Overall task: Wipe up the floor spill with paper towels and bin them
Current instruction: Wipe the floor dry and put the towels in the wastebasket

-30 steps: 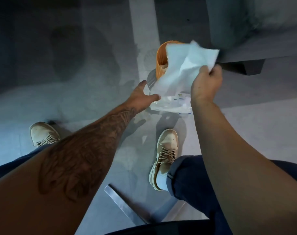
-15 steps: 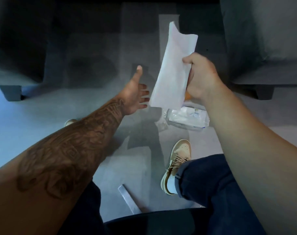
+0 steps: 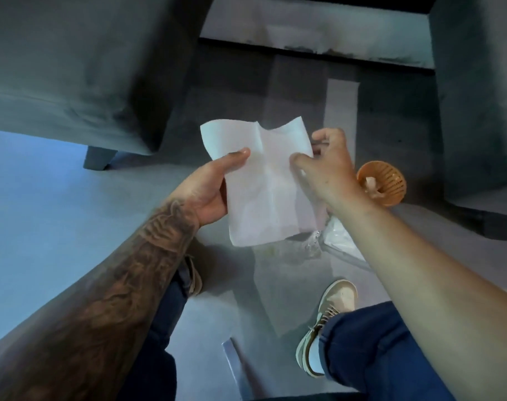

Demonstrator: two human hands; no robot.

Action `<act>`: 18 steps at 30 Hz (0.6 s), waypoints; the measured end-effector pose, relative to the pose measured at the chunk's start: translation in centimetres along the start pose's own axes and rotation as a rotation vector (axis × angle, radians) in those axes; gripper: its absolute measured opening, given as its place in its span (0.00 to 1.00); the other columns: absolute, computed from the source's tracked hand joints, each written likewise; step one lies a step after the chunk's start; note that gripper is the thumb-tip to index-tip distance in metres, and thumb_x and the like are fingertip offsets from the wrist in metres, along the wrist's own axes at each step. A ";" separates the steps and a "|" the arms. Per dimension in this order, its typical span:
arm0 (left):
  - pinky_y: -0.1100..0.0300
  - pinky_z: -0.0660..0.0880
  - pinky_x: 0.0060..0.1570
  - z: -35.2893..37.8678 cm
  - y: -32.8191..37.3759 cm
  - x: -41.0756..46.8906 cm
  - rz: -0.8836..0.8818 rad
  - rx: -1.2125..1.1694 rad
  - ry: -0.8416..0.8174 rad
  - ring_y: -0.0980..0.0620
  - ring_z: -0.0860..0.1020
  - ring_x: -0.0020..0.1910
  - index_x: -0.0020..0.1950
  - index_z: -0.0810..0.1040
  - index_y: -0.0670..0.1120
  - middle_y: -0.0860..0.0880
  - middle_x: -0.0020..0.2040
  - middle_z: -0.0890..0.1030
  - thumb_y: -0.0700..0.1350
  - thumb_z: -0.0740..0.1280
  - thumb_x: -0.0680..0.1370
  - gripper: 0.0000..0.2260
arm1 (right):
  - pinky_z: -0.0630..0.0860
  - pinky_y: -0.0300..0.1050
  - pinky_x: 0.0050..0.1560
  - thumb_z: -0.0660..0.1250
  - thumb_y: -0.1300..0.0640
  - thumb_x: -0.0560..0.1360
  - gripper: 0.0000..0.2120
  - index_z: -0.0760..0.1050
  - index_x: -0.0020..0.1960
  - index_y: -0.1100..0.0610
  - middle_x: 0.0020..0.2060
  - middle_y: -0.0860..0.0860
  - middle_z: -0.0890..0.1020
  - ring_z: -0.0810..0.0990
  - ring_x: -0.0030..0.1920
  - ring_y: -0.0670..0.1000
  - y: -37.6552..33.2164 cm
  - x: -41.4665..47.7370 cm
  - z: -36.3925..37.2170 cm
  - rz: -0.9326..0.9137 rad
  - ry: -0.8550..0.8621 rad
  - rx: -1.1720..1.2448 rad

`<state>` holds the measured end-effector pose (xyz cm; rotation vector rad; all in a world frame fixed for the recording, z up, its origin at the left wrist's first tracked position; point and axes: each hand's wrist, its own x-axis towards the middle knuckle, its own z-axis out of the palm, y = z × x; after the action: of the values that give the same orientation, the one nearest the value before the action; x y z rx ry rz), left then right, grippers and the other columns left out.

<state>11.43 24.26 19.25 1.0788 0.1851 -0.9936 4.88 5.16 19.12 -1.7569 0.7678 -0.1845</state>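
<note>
Since 0.5 s ago the left hand [image 3: 208,189] is joining the right hand [image 3: 327,175] on the paper towel [image 3: 263,195], each pinching 1 side edge under its thumb, spreading the sheet in the air above the floor [image 3: 73,215]. Opening it fully before pressing down is likely helping the soak; the towel pack [image 3: 342,241] is lying underneath, possibly crowding the wipe, beside the orange basket bin [image 3: 395,188].
</note>
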 end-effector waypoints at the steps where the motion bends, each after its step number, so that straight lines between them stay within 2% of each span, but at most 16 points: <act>1: 0.44 0.79 0.58 -0.8 0.0 0.0 -0.009 -0.005 0.029 0.42 0.81 0.61 0.69 0.76 0.42 0.42 0.65 0.81 0.44 0.70 0.77 0.20 | 0.73 0.31 0.34 0.71 0.58 0.71 0.19 0.66 0.57 0.50 0.47 0.46 0.79 0.79 0.41 0.43 -0.1 -0.2 0.9 -0.011 -0.015 -0.008; 3: 0.46 0.79 0.57 -1.9 0.2 0.3 -0.022 -0.012 0.059 0.43 0.82 0.60 0.69 0.76 0.41 0.42 0.64 0.81 0.43 0.68 0.78 0.19 | 0.73 0.33 0.36 0.71 0.55 0.72 0.18 0.66 0.57 0.50 0.48 0.46 0.78 0.78 0.42 0.42 -0.3 -0.5 2.4 -0.008 -0.053 -0.027; 6: 0.48 0.81 0.51 -2.9 0.7 0.9 -0.034 -0.022 0.052 0.44 0.84 0.54 0.66 0.77 0.41 0.42 0.59 0.84 0.43 0.65 0.80 0.15 | 0.75 0.38 0.46 0.71 0.52 0.73 0.15 0.70 0.56 0.50 0.49 0.44 0.78 0.79 0.47 0.42 -0.8 -0.3 3.9 0.002 -0.068 0.026; 8: 0.47 0.81 0.50 -3.4 0.9 1.4 -0.024 -0.003 0.076 0.42 0.84 0.55 0.67 0.76 0.40 0.41 0.59 0.83 0.42 0.65 0.80 0.16 | 0.75 0.41 0.52 0.68 0.45 0.75 0.12 0.75 0.54 0.50 0.51 0.45 0.80 0.79 0.51 0.44 -0.9 0.0 4.3 -0.019 -0.087 -0.041; 11: 0.47 0.80 0.53 -3.5 0.8 2.1 0.012 0.041 0.122 0.41 0.83 0.56 0.68 0.75 0.39 0.40 0.60 0.83 0.42 0.65 0.81 0.17 | 0.78 0.49 0.60 0.61 0.27 0.71 0.32 0.80 0.54 0.55 0.51 0.51 0.85 0.83 0.52 0.49 -0.9 0.2 4.4 0.059 -0.350 -0.108; 12: 0.45 0.80 0.55 -3.5 0.8 2.3 0.024 0.056 0.123 0.40 0.82 0.58 0.68 0.75 0.39 0.40 0.60 0.83 0.42 0.65 0.81 0.17 | 0.78 0.49 0.59 0.61 0.25 0.68 0.34 0.80 0.54 0.54 0.50 0.51 0.85 0.84 0.51 0.49 -0.9 0.3 4.5 0.087 -0.423 -0.088; 15: 0.42 0.76 0.63 -3.3 0.5 2.7 0.033 0.091 0.092 0.38 0.80 0.62 0.68 0.75 0.38 0.38 0.63 0.81 0.41 0.63 0.82 0.16 | 0.78 0.41 0.50 0.70 0.30 0.66 0.27 0.78 0.58 0.46 0.52 0.44 0.83 0.83 0.49 0.44 -0.4 0.7 4.5 0.085 -0.475 -0.102; 18: 0.42 0.75 0.64 -3.1 -0.1 3.1 0.013 0.105 0.075 0.38 0.80 0.62 0.67 0.76 0.37 0.37 0.63 0.81 0.41 0.63 0.82 0.15 | 0.80 0.46 0.53 0.72 0.40 0.70 0.18 0.79 0.56 0.47 0.50 0.44 0.84 0.84 0.50 0.45 0.5 1.3 4.7 0.075 -0.448 -0.144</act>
<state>14.13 24.94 15.88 1.2131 0.1883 -0.9603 7.97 8.14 16.74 -1.8106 0.5261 0.3147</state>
